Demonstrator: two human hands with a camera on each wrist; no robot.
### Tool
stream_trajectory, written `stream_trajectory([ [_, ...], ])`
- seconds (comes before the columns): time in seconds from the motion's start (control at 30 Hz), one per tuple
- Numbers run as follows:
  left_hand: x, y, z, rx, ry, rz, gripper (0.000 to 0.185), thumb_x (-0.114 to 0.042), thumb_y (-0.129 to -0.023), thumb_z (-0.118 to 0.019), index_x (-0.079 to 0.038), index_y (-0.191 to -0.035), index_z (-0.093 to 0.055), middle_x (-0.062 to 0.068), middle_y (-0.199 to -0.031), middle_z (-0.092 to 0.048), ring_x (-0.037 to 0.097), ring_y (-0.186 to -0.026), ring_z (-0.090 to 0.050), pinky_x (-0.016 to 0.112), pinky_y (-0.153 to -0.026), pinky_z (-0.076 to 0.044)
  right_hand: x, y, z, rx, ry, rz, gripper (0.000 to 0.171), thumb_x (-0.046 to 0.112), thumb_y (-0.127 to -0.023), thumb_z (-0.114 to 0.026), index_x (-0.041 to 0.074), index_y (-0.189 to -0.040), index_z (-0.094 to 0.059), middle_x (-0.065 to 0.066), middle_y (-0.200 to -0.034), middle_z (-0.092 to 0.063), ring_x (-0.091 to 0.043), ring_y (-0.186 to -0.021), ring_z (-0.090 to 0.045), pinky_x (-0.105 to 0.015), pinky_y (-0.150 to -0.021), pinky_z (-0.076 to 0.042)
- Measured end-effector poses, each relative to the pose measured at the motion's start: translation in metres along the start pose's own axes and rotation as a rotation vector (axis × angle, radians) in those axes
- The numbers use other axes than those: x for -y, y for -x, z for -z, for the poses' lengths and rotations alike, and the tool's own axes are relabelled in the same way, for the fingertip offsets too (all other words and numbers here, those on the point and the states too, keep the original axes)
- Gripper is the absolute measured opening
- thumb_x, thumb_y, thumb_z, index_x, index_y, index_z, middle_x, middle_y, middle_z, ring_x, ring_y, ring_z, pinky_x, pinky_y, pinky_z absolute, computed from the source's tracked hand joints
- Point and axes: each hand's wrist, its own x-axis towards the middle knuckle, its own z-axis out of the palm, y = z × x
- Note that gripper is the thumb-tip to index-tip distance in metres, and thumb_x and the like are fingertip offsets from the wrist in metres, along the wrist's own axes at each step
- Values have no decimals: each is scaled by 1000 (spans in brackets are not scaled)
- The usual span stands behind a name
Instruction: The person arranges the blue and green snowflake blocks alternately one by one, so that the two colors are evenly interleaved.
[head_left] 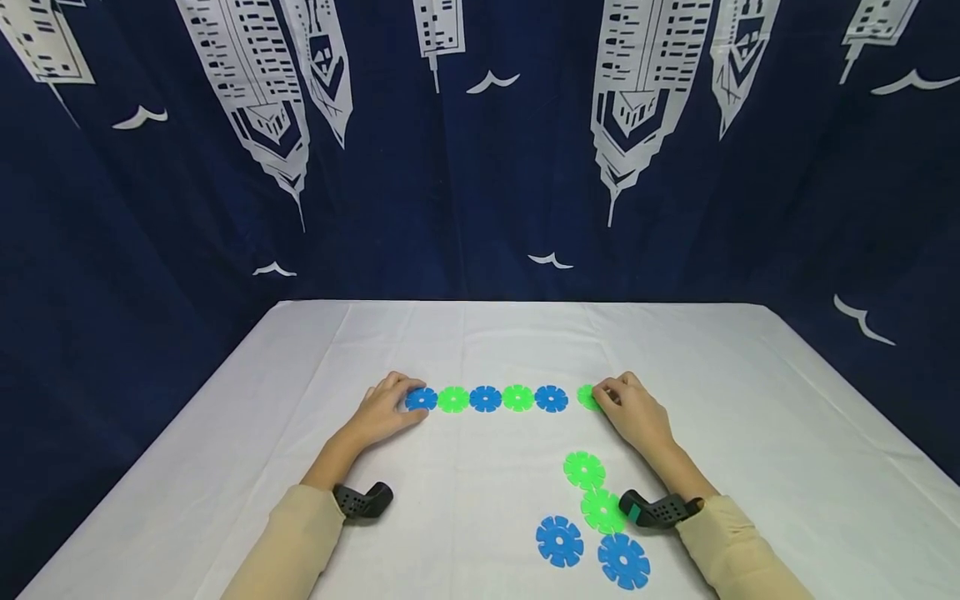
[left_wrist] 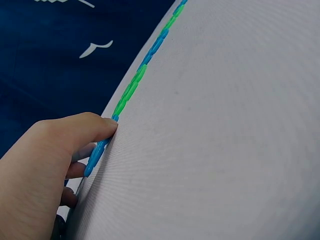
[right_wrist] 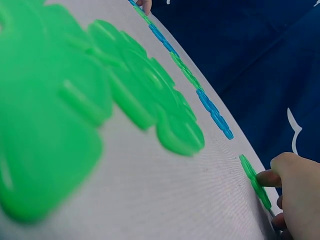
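Observation:
My left hand (head_left: 385, 408) spans the blue notched plastic disc (head_left: 422, 399) at the left end of a row, thumb at its near edge and fingers at the far side. In the left wrist view its thumb (left_wrist: 106, 129) lies against that disc. The row continues rightward with a green disc (head_left: 453, 400), a blue disc (head_left: 486, 399), a green disc (head_left: 518, 398) and a blue disc (head_left: 551, 399), edge to edge. Past a small gap, my right hand (head_left: 636, 414) pinches another green disc (right_wrist: 252, 180), flat at the table and partly covered by the fingers.
Nearer me on the white-covered table (head_left: 450, 500) lie two loose green discs (head_left: 584, 471) and two blue discs (head_left: 559, 542), close to the right wrist's black camera band (head_left: 660, 510). A dark blue curtain (head_left: 465, 183) hangs behind the table.

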Motion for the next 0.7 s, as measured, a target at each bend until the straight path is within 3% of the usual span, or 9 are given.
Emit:
stream_trajectory([
  [0.7,0,-1,1,-7,18,-2,48,-34,-79,-63,-13,-121,-55,7,-115,-50,24,-108,-46,32,-79,-30,1,-3,-2,34,-6,64,29,36,-88,-52,14,-98,-67,-1,-76,-45,-13,-64,-38,-26,-51,-27],
])
